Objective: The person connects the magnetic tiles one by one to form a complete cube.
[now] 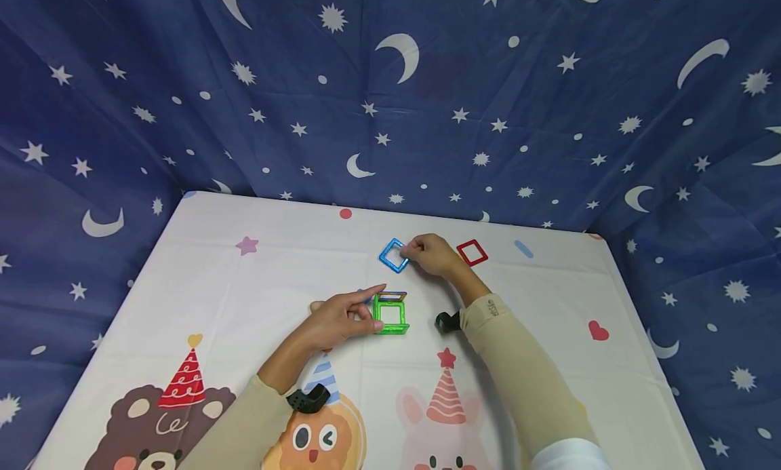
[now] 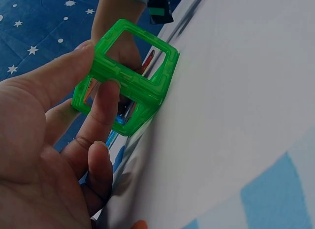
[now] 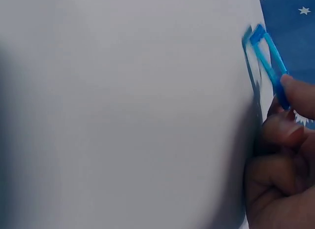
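Note:
My left hand grips a small structure of green square magnetic tiles, thumb at its near edge and index finger along its far side. An upright tile with an orange edge forms its back. Seen from the left wrist, the green tiles join at an angle between thumb and fingers. Farther back on the table, my right hand pinches a blue square magnetic tile by one corner. In the right wrist view, the blue tile is tilted between thumb and fingertips, its far end close to the tabletop.
A red square magnetic tile lies flat just right of my right hand. The white tablecloth carries printed animals and shapes. Behind the table's far edge hangs a dark blue curtain with moons and stars.

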The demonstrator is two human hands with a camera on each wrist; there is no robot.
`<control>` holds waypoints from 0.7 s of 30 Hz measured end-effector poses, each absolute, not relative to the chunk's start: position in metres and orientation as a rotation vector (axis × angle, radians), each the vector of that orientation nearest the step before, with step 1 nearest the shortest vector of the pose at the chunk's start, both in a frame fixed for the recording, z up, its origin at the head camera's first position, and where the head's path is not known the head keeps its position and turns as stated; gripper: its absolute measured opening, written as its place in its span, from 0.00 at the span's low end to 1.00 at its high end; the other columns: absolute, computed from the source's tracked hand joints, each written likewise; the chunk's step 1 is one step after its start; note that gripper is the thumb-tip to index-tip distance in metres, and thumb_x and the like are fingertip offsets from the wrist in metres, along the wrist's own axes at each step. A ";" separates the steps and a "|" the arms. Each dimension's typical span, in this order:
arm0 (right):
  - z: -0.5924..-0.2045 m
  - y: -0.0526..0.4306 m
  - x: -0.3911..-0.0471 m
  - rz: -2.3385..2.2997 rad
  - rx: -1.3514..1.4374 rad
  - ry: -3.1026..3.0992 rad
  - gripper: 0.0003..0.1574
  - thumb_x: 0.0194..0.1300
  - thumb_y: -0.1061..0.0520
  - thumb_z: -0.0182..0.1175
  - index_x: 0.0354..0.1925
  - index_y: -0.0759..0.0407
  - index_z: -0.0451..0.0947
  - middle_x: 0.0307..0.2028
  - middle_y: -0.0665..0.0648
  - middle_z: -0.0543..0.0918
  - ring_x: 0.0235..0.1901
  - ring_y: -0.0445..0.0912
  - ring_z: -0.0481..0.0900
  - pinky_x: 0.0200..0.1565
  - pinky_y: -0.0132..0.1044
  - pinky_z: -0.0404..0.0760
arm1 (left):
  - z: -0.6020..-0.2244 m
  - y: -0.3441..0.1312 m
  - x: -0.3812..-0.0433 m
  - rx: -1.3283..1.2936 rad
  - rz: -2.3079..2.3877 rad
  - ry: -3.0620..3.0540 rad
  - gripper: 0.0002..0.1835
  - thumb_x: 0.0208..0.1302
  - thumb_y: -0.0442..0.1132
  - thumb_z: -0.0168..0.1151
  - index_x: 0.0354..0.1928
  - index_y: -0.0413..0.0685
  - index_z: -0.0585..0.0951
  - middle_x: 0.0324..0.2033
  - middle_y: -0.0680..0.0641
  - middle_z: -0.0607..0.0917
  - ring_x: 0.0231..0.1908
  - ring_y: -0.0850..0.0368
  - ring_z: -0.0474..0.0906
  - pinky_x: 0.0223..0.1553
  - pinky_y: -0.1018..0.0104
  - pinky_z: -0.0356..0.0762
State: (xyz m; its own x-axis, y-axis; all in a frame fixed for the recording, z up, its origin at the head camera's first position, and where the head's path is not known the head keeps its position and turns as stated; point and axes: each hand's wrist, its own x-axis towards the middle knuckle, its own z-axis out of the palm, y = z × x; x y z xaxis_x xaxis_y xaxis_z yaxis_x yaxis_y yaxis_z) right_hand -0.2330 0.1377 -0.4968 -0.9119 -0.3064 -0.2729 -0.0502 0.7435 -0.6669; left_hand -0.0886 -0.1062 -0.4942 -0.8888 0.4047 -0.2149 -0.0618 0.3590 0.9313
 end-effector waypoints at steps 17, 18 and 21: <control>-0.478 0.165 -0.200 -1.599 0.161 1.896 0.20 0.75 0.49 0.60 0.45 0.66 0.81 0.22 0.48 0.68 0.17 0.41 0.60 0.18 0.31 0.55 | -0.492 -0.107 -0.089 0.294 1.522 2.229 0.39 0.58 0.53 0.77 0.71 0.77 0.71 0.29 0.57 0.86 0.23 0.60 0.69 0.48 0.52 0.46; -0.477 0.166 -0.198 -1.594 0.164 1.888 0.21 0.75 0.48 0.60 0.47 0.67 0.81 0.22 0.48 0.68 0.17 0.41 0.61 0.18 0.31 0.55 | -0.492 -0.107 -0.089 0.295 1.531 2.221 0.39 0.58 0.53 0.77 0.72 0.76 0.71 0.29 0.57 0.86 0.23 0.60 0.69 0.48 0.52 0.46; -0.474 0.171 -0.191 -1.574 0.159 1.871 0.22 0.75 0.48 0.59 0.49 0.68 0.81 0.23 0.48 0.69 0.17 0.41 0.61 0.18 0.31 0.56 | -0.493 -0.107 -0.089 0.302 1.534 2.220 0.39 0.58 0.53 0.76 0.72 0.76 0.71 0.29 0.57 0.86 0.23 0.61 0.69 0.48 0.52 0.45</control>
State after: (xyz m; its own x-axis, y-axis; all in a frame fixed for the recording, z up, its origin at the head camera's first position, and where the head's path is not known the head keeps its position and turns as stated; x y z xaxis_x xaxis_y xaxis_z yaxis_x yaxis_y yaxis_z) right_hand -0.1906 0.1711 -0.4737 -0.7629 -0.3220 -0.5606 0.4973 0.2620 -0.8271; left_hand -0.0894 -0.1067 -0.4931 -0.8866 0.4076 -0.2186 -0.0603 0.3668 0.9283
